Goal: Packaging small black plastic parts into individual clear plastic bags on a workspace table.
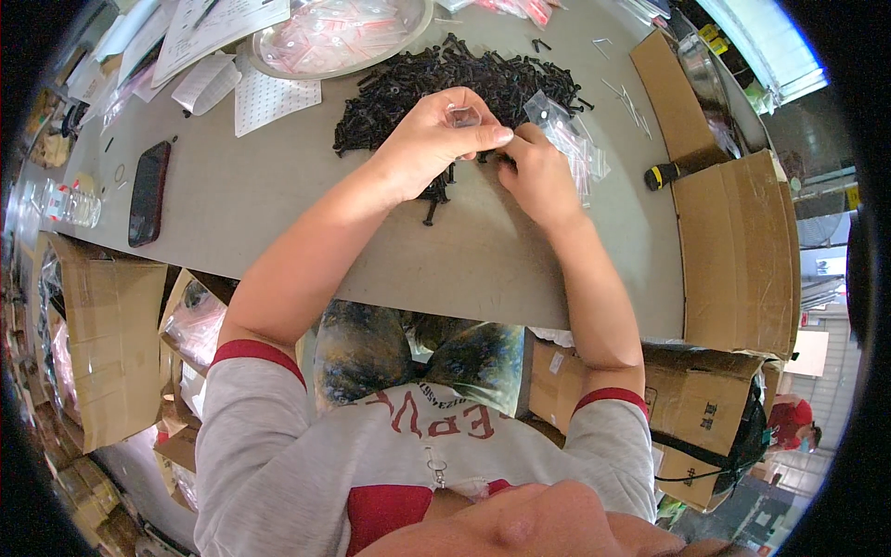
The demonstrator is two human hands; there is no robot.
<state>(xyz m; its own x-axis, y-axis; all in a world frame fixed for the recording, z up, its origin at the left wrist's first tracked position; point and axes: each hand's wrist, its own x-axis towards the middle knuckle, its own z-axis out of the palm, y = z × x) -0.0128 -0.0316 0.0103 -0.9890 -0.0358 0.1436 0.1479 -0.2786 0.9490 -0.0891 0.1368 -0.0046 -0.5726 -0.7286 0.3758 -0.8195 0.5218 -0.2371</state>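
Observation:
My left hand (436, 139) is closed, thumb against fingers, on a small clear plastic bag (463, 117). It hovers over the near side of a heap of black screws (399, 88). Meeting it from the right, my right hand (538, 176) has its fingers bent and pinched together; what they hold, if anything, is hidden. The two hands' fingertips touch or nearly touch. Several clear zip bags (587, 153) lie just right of my right hand. A few loose screws (431, 212) trail off the heap toward me.
Beyond the heap stands a metal bowl (264, 63) of small clear bags. A phone (148, 193) and a plastic bottle (76, 206) lie at left, papers (209, 37) at far left. Hex keys (633, 110) and a cardboard box (733, 246) are on the right.

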